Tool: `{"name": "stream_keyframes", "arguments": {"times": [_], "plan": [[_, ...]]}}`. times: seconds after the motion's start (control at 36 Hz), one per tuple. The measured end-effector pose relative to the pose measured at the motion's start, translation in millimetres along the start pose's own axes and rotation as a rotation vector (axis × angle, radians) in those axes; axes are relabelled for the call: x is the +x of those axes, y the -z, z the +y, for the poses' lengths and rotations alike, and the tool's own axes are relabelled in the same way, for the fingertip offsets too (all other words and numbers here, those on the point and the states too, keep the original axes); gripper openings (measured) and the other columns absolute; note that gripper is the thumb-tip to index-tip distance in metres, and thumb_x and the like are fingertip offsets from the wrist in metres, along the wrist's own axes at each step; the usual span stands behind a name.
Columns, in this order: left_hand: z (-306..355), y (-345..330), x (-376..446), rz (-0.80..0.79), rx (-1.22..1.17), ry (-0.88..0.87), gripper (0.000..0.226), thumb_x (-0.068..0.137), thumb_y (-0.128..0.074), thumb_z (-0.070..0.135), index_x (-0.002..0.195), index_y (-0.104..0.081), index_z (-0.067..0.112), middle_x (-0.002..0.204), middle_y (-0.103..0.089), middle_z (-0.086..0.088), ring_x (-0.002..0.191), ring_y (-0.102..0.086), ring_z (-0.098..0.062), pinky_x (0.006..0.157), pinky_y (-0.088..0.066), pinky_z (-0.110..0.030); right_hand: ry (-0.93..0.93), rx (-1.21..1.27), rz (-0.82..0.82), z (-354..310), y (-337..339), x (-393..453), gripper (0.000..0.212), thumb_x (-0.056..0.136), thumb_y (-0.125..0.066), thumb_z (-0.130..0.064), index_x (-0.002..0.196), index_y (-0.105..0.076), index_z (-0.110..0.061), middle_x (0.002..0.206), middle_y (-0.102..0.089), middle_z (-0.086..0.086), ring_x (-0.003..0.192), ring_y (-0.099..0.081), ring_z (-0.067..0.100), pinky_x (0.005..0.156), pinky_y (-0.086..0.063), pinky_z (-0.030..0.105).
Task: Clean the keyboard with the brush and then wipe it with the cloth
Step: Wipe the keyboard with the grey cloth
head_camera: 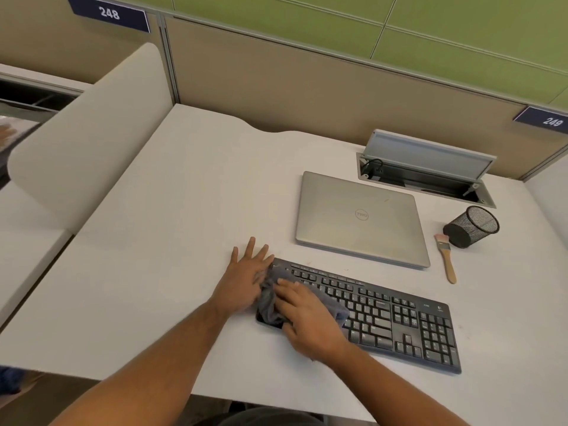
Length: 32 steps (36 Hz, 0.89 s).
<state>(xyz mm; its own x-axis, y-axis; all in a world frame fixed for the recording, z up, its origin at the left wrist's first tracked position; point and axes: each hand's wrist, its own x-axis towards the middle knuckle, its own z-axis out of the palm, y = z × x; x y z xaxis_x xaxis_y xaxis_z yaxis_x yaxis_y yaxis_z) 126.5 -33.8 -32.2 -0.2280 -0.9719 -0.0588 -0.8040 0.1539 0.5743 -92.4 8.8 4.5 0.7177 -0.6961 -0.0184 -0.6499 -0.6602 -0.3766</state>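
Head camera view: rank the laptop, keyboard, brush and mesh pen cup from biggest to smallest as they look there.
1-2. keyboard and laptop: near alike in area; the keyboard is closer to the camera, so I won't rank them.
3-4. mesh pen cup and brush: the cup looks bulkier, the brush longer.

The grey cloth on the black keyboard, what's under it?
The grey cloth covers the left end of the black keyboard; the right hand presses on it. Keys beneath are hidden. The left hand rests flat beside it.
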Motion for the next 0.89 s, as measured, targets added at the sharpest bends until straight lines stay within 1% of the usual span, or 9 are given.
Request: {"name": "stream_keyframes", "arguments": {"times": [0.03, 0.14, 0.28, 0.39, 0.47, 0.56, 0.64, 0.78, 0.89], "plan": [[0, 0, 1, 0.012, -0.039, 0.008, 0.060, 0.102, -0.044, 0.009, 0.158, -0.032, 0.025, 0.168, -0.016, 0.006, 0.152, 0.019, -0.013, 0.118, 0.022, -0.039, 0.064, -0.042, 0.001, -3, -3, -6, 0.051, 0.089, -0.055, -0.020, 0.139, -0.065, -0.016, 0.151, -0.056, 0.001, 0.149, -0.039, 0.021, 0.125, -0.030, 0.047], [1, -1, 2, 0.033, -0.145, 0.014, 0.056, 0.103, -0.050, 0.012, 0.156, -0.037, 0.026, 0.165, -0.022, 0.010, 0.154, 0.016, -0.009, 0.119, 0.022, -0.035, 0.249, -0.164, -0.005, -15, -6, -13, 0.046, 0.098, -0.050, -0.025, 0.143, -0.061, -0.024, 0.152, -0.054, -0.003, 0.148, -0.040, 0.021, 0.127, -0.025, 0.042], [-3, -2, 3, 0.043, -0.179, 0.018, 0.054, 0.103, -0.051, 0.016, 0.154, -0.039, 0.026, 0.165, -0.023, 0.010, 0.153, 0.015, -0.007, 0.120, 0.021, -0.033, 0.337, -0.230, -0.079, -6, 1, -15, 0.041, 0.101, -0.053, -0.026, 0.141, -0.062, -0.026, 0.157, -0.049, -0.005, 0.151, -0.035, 0.019, 0.127, -0.023, 0.045], [-5, -4, 3, 0.050, -0.179, 0.016, 0.053, 0.103, -0.051, 0.016, 0.154, -0.039, 0.024, 0.165, -0.024, 0.010, 0.153, 0.015, -0.007, 0.119, 0.021, -0.033, 0.268, -0.235, 0.018, 14, 10, -48, 0.035, 0.092, -0.060, -0.022, 0.124, -0.072, -0.027, 0.147, -0.057, -0.005, 0.147, -0.042, 0.018, 0.127, -0.020, 0.049], [-2, -3, 3, 0.045, -0.207, 0.027, 0.054, 0.103, -0.050, 0.014, 0.155, -0.039, 0.022, 0.165, -0.023, 0.012, 0.153, 0.016, -0.005, 0.119, 0.021, -0.033, 0.105, -0.208, 0.149, 37, 11, -85, 0.032, 0.082, -0.061, -0.015, 0.111, -0.072, -0.021, 0.141, -0.061, -0.002, 0.142, -0.050, 0.024, 0.128, -0.019, 0.049], [0, -3, 2, 0.030, -0.229, 0.036, 0.054, 0.103, -0.049, 0.012, 0.156, -0.037, 0.021, 0.165, -0.021, 0.013, 0.152, 0.017, -0.003, 0.120, 0.022, -0.034, -0.058, -0.206, 0.222, 55, 11, -109, 0.033, 0.079, -0.061, -0.014, 0.111, -0.070, -0.020, 0.142, -0.060, -0.001, 0.139, -0.053, 0.029, 0.130, -0.014, 0.046], [-3, -5, 2, 0.022, -0.223, 0.037, 0.054, 0.104, -0.048, 0.012, 0.156, -0.036, 0.021, 0.165, -0.021, 0.013, 0.152, 0.018, -0.002, 0.120, 0.022, -0.034, 0.011, -0.247, 0.148, 45, 9, -103, 0.042, 0.082, -0.063, -0.020, 0.124, -0.068, -0.020, 0.150, -0.056, 0.000, 0.142, -0.050, 0.029, 0.128, -0.020, 0.051], [-6, -5, 5, 0.018, -0.179, 0.019, 0.054, 0.104, -0.050, 0.015, 0.155, -0.037, 0.023, 0.165, -0.025, 0.012, 0.153, 0.017, -0.004, 0.121, 0.021, -0.037, 0.225, -0.274, -0.095, 5, 2, -42, 0.055, 0.097, -0.051, -0.035, 0.151, -0.049, -0.027, 0.167, -0.035, -0.002, 0.158, -0.024, 0.021, 0.128, -0.020, 0.053], [-5, -1, 6, 0.002, -0.131, 0.020, 0.056, 0.103, -0.051, 0.016, 0.156, -0.035, 0.025, 0.165, -0.026, 0.011, 0.153, 0.017, -0.007, 0.123, 0.017, -0.043, 0.161, -0.229, -0.166, 1, 8, -6, 0.059, 0.096, -0.045, -0.035, 0.154, -0.045, -0.026, 0.167, -0.036, -0.002, 0.157, -0.024, 0.018, 0.128, -0.019, 0.052]]}}
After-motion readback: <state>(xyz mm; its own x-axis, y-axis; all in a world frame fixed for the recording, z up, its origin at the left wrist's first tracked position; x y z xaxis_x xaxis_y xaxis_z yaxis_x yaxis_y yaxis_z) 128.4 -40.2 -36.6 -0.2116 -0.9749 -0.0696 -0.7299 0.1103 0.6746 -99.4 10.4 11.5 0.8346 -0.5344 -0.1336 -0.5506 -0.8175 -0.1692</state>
